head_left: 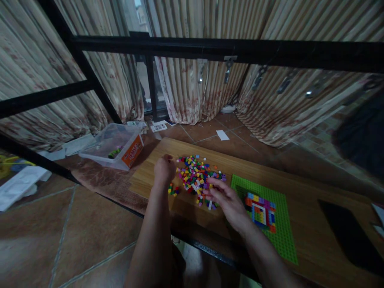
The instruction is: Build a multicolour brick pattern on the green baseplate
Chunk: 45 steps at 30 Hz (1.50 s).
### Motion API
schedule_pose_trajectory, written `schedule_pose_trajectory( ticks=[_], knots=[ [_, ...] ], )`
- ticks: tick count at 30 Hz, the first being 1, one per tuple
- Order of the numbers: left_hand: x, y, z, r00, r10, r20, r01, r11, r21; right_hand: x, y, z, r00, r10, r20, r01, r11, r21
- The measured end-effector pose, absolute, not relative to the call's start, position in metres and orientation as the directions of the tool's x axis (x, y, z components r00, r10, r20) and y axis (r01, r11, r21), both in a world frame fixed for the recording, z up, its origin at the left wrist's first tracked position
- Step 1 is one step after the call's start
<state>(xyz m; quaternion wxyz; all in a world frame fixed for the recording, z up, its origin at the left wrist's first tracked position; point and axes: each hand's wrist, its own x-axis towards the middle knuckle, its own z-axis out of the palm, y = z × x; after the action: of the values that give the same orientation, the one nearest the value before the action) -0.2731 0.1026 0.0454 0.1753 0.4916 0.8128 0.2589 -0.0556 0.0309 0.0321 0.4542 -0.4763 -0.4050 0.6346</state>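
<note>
A heap of small colourful building bricks [192,172] lies on the wooden board. My left hand [164,171] is at the heap's left edge with its fingers curled together, and whatever they may hold is hidden. My right hand [226,200] is over the heap's right side, fingers stretched and apart, the tips close to the bricks. To the right of that hand lies a green baseplate [282,212], carrying a multicoloured brick structure [260,210] with a white frame in its middle. A few bricks [173,190] sit apart from the heap, below my left hand.
A clear plastic box [112,140] with an orange label stands on the left. On the wooden board's [306,208] right end lies a dark flat object [349,232]. Above runs a black metal bar [192,47] with clips. A white paper [222,135] lies on the floor behind.
</note>
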Motion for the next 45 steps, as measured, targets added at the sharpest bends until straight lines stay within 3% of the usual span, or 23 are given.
schedule_pose_trajectory(
  ticks=[3, 12, 21, 23, 25, 28, 35, 45],
  knots=[
    [-0.296, 0.112, 0.035, -0.508, 0.859, -0.064, 0.707, 0.458, 0.539, -0.049, 0.03, 0.031, -0.079, 0.974, -0.214, -0.136, -0.224, -0.965],
    [-0.308, 0.117, 0.014, -0.36, 0.932, -0.054, 0.81, 0.341, 0.478, -0.048, 0.024, 0.036, -0.053, 0.978, -0.204, -0.108, -0.209, -0.972],
    [-0.311, 0.111, 0.028, -0.351, 0.932, -0.093, 0.828, 0.355, 0.434, -0.045, 0.022, 0.038, -0.049, 0.977, -0.209, -0.134, -0.214, -0.968],
    [-0.302, 0.102, 0.04, -0.288, 0.952, -0.103, 0.828, 0.302, 0.472, -0.045, 0.023, 0.041, -0.031, 0.976, -0.215, -0.147, -0.217, -0.965],
    [-0.285, 0.09, 0.051, -0.114, 0.991, -0.069, 0.774, 0.132, 0.619, -0.046, 0.025, 0.044, -0.015, 0.976, -0.219, -0.159, -0.218, -0.963],
    [-0.25, 0.073, 0.063, 0.204, 0.979, -0.022, 0.557, -0.098, 0.825, -0.047, 0.026, 0.048, 0.004, 0.978, -0.207, -0.176, -0.203, -0.963],
    [-0.199, 0.064, 0.076, 0.431, 0.901, -0.039, 0.238, -0.072, 0.969, -0.043, 0.029, 0.05, 0.04, 0.987, -0.158, -0.246, -0.143, -0.959],
    [-0.185, 0.063, 0.081, 0.461, 0.88, -0.114, 0.046, 0.105, 0.993, -0.037, 0.029, 0.053, -0.007, 0.993, -0.114, -0.361, -0.109, -0.926]
  ],
)
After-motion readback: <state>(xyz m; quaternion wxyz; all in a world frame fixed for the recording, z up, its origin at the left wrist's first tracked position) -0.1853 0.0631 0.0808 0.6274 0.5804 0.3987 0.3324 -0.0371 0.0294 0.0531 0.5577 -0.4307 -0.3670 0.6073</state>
